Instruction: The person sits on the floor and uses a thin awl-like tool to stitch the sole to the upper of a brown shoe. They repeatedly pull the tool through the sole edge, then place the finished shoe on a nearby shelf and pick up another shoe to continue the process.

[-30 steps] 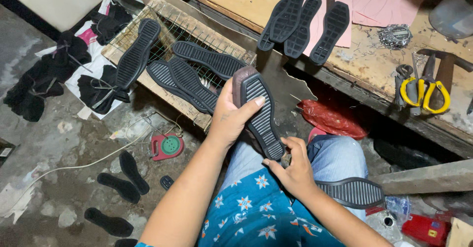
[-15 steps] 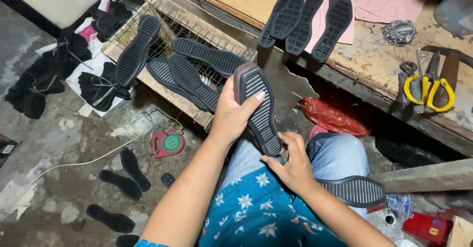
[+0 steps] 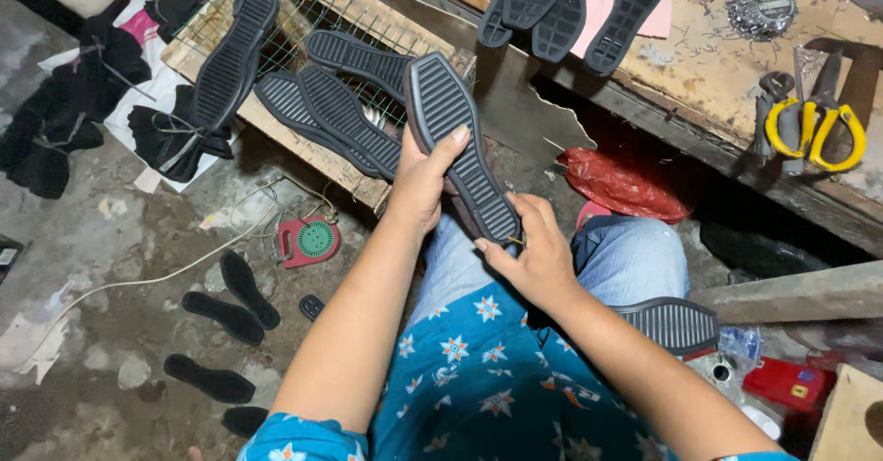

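The left hand (image 3: 425, 180) covers the left edge of the ridged shoe sole (image 3: 462, 148), and the right hand (image 3: 533, 257) hides its heel end; whatever lies against the sole's underside cannot be made out. Three dark soles (image 3: 561, 1) at the workbench's (image 3: 699, 93) far edge are cut off by the top of the view. Another sole (image 3: 670, 321) is partly hidden behind the right forearm. The scissors' (image 3: 814, 125) blades cannot be told apart from the shadow.

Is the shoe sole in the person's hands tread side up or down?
Tread up: the ribbed face of the sole faces the camera, with the left hand and right hand gripping it.
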A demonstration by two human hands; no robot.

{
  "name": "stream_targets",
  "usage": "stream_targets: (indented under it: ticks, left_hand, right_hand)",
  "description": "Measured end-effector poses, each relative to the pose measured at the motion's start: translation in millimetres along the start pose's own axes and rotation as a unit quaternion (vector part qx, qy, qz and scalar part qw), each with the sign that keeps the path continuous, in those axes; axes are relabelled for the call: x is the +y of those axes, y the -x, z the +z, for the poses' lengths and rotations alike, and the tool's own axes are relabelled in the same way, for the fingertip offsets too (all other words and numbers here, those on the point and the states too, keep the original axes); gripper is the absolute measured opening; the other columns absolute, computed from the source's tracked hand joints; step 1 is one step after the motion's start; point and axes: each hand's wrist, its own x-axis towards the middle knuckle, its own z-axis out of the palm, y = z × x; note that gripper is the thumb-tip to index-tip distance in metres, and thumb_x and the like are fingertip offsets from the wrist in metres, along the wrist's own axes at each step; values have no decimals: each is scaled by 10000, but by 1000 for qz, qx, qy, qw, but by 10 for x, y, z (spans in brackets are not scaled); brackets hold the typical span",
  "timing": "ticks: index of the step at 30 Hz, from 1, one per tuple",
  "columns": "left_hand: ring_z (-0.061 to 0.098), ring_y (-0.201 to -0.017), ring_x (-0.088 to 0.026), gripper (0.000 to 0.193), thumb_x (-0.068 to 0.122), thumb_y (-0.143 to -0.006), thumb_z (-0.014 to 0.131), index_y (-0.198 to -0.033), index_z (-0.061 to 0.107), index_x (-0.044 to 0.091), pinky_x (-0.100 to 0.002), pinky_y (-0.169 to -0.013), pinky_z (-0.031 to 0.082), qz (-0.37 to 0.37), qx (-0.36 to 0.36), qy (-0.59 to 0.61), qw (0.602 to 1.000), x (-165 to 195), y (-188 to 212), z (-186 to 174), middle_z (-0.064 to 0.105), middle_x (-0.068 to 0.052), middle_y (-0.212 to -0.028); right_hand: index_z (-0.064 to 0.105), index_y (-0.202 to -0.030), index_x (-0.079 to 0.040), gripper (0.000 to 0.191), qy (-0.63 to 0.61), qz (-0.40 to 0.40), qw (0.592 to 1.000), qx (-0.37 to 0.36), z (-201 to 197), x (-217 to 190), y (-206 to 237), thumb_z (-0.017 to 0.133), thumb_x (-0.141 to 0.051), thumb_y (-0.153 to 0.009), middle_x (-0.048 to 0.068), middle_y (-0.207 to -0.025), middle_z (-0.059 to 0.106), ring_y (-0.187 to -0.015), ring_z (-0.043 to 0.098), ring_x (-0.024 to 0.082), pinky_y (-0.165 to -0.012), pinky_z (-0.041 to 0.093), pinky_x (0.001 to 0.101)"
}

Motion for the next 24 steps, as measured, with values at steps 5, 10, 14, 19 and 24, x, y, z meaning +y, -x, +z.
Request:
stream_targets:
  ticks: [5,10,14,19,24]
  left_hand:
    - [629,-1109,-160,604,135,-897,758,-1426,483,41,-327,-972,539,-10,9,6,1000,20,-9,4,633,-63,-1225]
    - [614,-1080,-174,688,93,-842,777,-1432,426,54,-361,-944,544,2,-18,-14,1000,2,70,34,608,-62,-1195]
    - [619,-1084,-167,747,52,-791,804,-1403,376,70,-352,-955,549,18,-37,-51,998,-119,218,65,598,-66,-1200]
    - [656,-1012,-185,604,78,-812,792,-1324,476,36,-361,-899,573,-33,-8,-58,998,-118,155,44,644,-95,-1135]
    - [675,-945,-171,503,140,-833,749,-1284,545,50,-359,-806,599,-137,5,-24,990,-46,189,63,654,-62,-1076]
  right_hand:
    - [526,-1379,23,715,7,7,1000,-8,-14,-18,-37,862,-231,-802,201,-1271,590,-1128,660,352,-936,549,389]
    - [521,-1378,17,733,26,-4,1000,-4,4,-49,-48,868,-244,-788,199,-1243,586,-1094,662,351,-894,554,388]
    - [517,-1383,10,743,42,-1,999,1,9,-40,-56,873,-255,-786,198,-1246,582,-1085,664,361,-892,553,386]
    - [475,-1443,15,812,-70,12,997,-27,-72,-16,-10,887,-162,-765,172,-1288,551,-996,628,260,-894,538,344]
    - [511,-1436,-10,724,-165,22,986,-13,-138,-74,114,853,-34,-798,132,-1353,532,-956,610,130,-802,523,256]
